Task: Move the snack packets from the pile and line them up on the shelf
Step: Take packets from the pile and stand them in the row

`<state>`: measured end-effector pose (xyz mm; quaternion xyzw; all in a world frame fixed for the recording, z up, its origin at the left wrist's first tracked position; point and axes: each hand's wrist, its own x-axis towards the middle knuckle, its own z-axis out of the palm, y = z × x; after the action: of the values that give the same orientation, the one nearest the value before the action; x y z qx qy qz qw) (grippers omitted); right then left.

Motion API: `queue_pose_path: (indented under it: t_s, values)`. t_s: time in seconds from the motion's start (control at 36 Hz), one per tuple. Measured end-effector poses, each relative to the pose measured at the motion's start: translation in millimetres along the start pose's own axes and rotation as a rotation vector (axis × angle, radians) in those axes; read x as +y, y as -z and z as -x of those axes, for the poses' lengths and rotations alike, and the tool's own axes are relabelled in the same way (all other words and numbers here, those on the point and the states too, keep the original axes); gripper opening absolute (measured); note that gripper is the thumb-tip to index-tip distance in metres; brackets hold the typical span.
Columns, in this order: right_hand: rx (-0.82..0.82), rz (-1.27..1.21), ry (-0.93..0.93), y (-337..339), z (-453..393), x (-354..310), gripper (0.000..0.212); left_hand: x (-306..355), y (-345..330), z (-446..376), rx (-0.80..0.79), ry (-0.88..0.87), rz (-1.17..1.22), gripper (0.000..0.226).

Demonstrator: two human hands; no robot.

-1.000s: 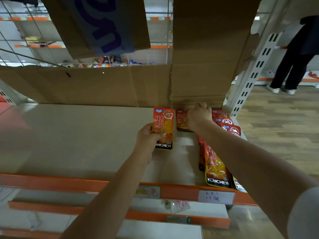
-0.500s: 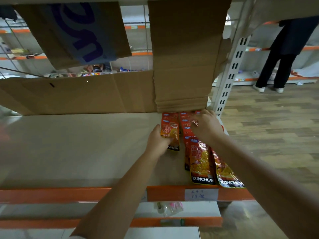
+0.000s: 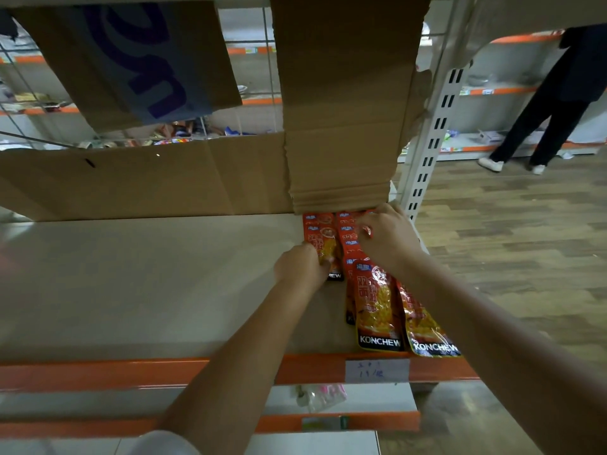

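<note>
packets: red-orange foil pouches with yellow snack pictured on the front and a black KONCHEW band at the bottom, glossy and flat. They sit at the right end of the shelf, laid overlapping in rows running from the cardboard backing toward the front edge.
front packets: two of them reach nearly to the orange shelf lip, side by side.
left row: a shorter row starts at the back, only a couple of packets deep from what I can see.
left hand: fingers curled on the lower end of the left row's front packet, looks like it's nudging it into place.
right hand: resting on the back of the middle rows, fingers bent down, pinching or just pressing, can't tell.
progress: early-ish I'd say, most of the shelf is bare. The pile itself isn't in view, so no idea how many are left.
cardboard: flattened box sheets stand behind as a back wall.
</note>
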<state>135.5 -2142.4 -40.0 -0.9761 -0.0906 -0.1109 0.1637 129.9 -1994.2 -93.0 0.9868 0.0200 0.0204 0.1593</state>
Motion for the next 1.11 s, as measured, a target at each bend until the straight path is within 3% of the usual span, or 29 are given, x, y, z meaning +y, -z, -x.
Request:
queue_pose_path:
  t_s: [0.33, 0.58, 0.78, 1.11]
  values:
    - [-0.103, 0.047, 0.127, -8.4, 13.7, -46.8, 0.032, -14.2, 30.2, 20.5, 0.126, -0.038, -0.102, 0.042]
    - [-0.177, 0.061, 0.24, -34.9, 20.3, -120.7, 0.04, -71.8, 74.4, 53.0, 0.21, -0.058, -0.215, 0.04]
    - [-0.151, 0.126, 0.322, -60.8, 28.5, -210.7, 0.039, -161.3, 107.8, 86.8, 0.223, -0.007, -0.212, 0.043]
    - [-0.147, 0.051, 0.353, -119.8, 63.5, -411.4, 0.039, -370.9, 184.8, 155.2, 0.244, 0.095, -0.248, 0.046]
